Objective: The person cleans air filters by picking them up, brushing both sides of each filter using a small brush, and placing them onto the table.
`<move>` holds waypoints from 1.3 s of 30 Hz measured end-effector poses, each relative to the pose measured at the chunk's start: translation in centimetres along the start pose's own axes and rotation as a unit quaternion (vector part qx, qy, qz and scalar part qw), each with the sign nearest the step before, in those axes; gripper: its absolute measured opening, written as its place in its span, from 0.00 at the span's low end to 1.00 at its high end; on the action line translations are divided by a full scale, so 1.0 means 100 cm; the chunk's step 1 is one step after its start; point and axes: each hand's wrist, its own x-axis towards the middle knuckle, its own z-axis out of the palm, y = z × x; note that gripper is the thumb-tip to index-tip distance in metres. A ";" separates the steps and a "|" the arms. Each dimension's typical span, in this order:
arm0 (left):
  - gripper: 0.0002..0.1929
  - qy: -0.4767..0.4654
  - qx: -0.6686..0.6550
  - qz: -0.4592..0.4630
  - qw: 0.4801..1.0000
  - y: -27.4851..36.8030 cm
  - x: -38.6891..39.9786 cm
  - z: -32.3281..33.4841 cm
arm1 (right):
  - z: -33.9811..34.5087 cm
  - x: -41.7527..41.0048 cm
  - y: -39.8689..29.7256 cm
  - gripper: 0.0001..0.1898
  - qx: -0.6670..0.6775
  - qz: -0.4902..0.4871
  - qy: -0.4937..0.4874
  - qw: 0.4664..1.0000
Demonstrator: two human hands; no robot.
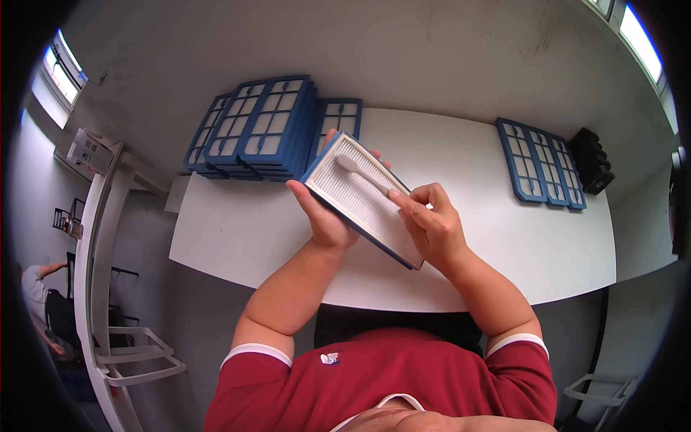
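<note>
A pleated air filter [345, 200] with a blue frame and a pale inner rim lies tilted across my left hand [329, 221]. The thumb rests along its near side, and fingertips show past the far edge. Between the thumb and fingers of my right hand [434, 221] is a light grey toothbrush [364, 175]. Its head lies over the upper part of the white pleats; whether the bristles touch them is hidden. Both hands are above the white table [232, 227].
Stacked blue-framed filters [259, 124] stand at the back left, beside another filter [341, 113]. Toward the right lie several more filters [542, 164], next to a black ridged object [591, 161]. Beyond a white post [89, 259] at far left is another person [40, 294].
</note>
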 end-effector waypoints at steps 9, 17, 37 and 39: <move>0.50 0.034 0.026 0.028 0.999 0.001 0.002 -0.005 | 0.000 -0.005 -0.015 0.23 0.063 -0.030 -0.065 0.995; 0.50 0.012 0.002 0.037 0.999 0.004 0.001 0.001 | -0.002 -0.001 0.003 0.21 0.009 -0.004 -0.015 1.000; 0.50 0.073 0.005 0.039 0.997 0.008 0.003 -0.004 | 0.001 -0.005 -0.006 0.22 0.086 -0.013 -0.043 0.995; 0.49 0.079 0.002 0.052 0.996 0.008 0.004 -0.006 | 0.000 -0.007 -0.008 0.23 0.095 -0.021 -0.056 0.994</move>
